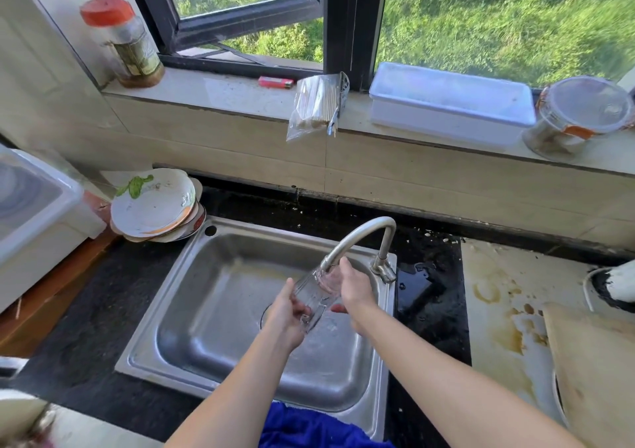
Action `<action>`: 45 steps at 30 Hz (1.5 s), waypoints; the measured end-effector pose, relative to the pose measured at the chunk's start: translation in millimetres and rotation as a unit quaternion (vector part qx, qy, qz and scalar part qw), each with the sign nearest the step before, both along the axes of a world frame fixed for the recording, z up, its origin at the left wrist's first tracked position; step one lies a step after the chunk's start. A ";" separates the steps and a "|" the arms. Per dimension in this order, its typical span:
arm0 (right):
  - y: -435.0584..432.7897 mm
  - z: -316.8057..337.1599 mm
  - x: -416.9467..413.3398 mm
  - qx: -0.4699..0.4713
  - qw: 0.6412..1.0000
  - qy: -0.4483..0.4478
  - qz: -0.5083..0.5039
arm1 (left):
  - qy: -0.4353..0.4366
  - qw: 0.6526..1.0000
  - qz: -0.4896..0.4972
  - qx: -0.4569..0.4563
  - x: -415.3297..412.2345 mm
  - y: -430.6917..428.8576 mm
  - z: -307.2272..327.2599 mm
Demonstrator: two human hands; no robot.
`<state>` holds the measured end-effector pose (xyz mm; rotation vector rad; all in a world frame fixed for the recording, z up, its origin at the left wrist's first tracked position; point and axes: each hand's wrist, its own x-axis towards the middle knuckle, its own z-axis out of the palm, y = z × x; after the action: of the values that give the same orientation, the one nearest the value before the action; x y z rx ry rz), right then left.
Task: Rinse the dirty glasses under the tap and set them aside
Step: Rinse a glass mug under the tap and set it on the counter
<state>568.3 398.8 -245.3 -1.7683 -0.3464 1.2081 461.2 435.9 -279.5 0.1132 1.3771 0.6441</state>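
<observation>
Glass held tilted over sink, mouth at tap spout. Left hand grips base; right hand curls round rim. Best practice: turn glass so stream sweeps whole inner wall; grip firmly, since wet glass is probably slippery. Jar label unreadable.

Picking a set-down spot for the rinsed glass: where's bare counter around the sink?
Bare: dark counter left of the sink, below the plate stack; the strip behind the sink up to the wall. Right of the tap the dark strip is free but has a puddle; beyond it, stained pale surface, then a cutting board. Crowded: plate corner, far right.
</observation>
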 end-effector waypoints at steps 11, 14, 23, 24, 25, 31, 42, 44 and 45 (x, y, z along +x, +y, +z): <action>4.4 2.0 5.7 -0.055 0.991 0.026 0.115 | 0.136 0.974 -0.090 0.157 -7.9 9.1 6.7; 1.2 0.6 11.2 -0.066 0.988 0.107 0.089 | 0.160 0.954 -0.128 0.221 -7.0 13.4 19.3; -3.3 -10.6 31.0 -0.083 0.977 0.184 0.075 | 0.199 0.880 -0.342 0.264 -5.6 23.0 27.6; -2.4 -12.8 30.0 -0.087 0.982 0.157 0.064 | 0.229 0.858 -0.352 0.295 -2.2 24.5 30.4; -2.6 -11.6 28.3 -0.092 0.985 0.131 0.057 | 0.264 0.831 -0.370 0.320 1.6 26.6 34.4; -25.1 -22.9 30.7 -0.029 0.995 -0.025 0.091 | 0.425 0.692 -0.464 0.354 19.1 30.6 47.4; -47.5 -19.8 32.1 0.038 0.951 -0.117 0.283 | 0.425 0.652 -0.554 0.295 24.5 40.5 44.8; -45.3 -21.9 38.3 0.040 0.946 -0.149 0.284 | 0.429 0.643 -0.566 0.286 24.3 41.2 42.8; -41.7 -24.2 39.2 0.038 0.946 -0.177 0.268 | 0.408 0.663 -0.564 0.277 26.0 39.3 38.9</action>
<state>607.4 357.1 -269.5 -1.8826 -1.1306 1.2087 487.2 475.2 -240.6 1.8043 1.5335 -0.1604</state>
